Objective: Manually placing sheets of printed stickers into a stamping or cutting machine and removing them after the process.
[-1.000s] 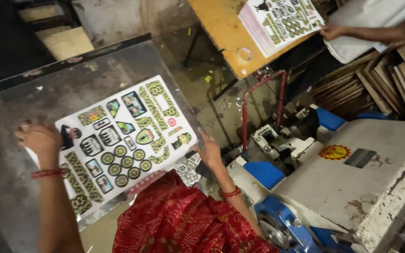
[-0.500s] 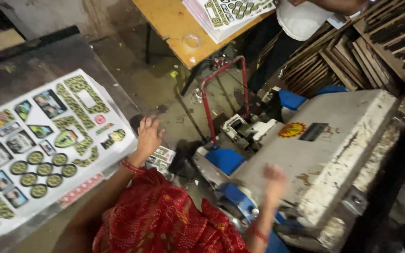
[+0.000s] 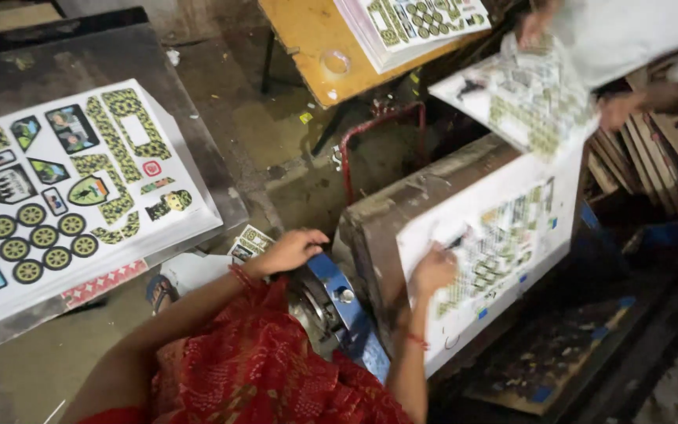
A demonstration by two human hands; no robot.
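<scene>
On the tilted white plate (image 3: pixel 512 235) of the press, the right hand (image 3: pixel 433 271) lies flat with fingers spread and pressing on a printed sticker sheet (image 3: pixel 496 243); it grips nothing, only touches the paper. This sheet sits on the plate's face, near its left edge, and it carries green and yellow shapes (they are blurred, so I cannot tell more). The left hand (image 3: pixel 288 251) rests on the blue metal arm (image 3: pixel 339 294) of the machine, fingers curled loosely over its upper end; whether it really clasps the arm I cannot tell. Both wrists wear red thread bands, and red patterned cloth (image 3: pixel 260 369) covers the lap below.

At the left, a stack of printed sheets (image 3: pixel 64 196) with round green stickers and small pictures lies on a grey metal table (image 3: pixel 80 55). Above, an orange wooden table (image 3: pixel 315 39) holds another pile of sheets (image 3: pixel 417 23). At the upper right, another person's hand (image 3: pixel 617 110) holds a second sticker sheet (image 3: pixel 523 98) in the air, just above the plate's top edge.
</scene>
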